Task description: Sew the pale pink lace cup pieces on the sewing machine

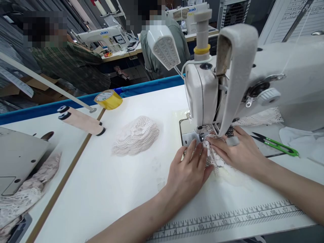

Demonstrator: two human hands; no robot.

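White lace point(214, 157) lies under the presser foot of the sewing machine point(205, 98). My left hand point(188, 168) rests flat on its left side, fingers stretched toward the needle plate point(190, 138). On the right, my right hand point(240, 152) lies over the lace with its fingers extended, partly behind the machine's head. Its fingertips are close to the presser foot. The needle point is hidden by the fingers and the foot. To the left on the table sits a stack of scalloped lace pieces point(138, 136).
Green thread snips point(278, 145) lie right of my right hand. Yellow tape point(108, 99) and two thread cones point(81, 120) are at the far left. A printed ruler point(227, 219) runs along the front edge. Two people sit beyond, near other machines point(103, 37).
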